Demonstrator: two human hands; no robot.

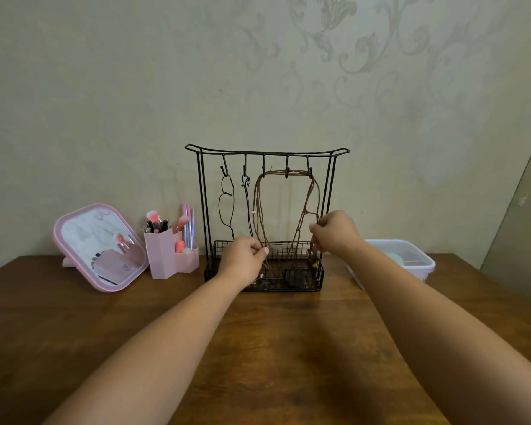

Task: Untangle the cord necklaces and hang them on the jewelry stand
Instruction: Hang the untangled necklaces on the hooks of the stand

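Reaching forward, both arms outstretched, left hand (245, 258) and right hand (334, 231) each pinching brown cords (259, 210) on stand (267, 152).

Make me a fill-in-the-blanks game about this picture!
1. The brown cords hang from the black wire ____.
2. The makeup brushes stand in a ____ holder.
3. The mirror leans at the ____ end of the table.
4. The left hand and right hand each pinch the brown ____.

Missing words: stand; pink; left; cords
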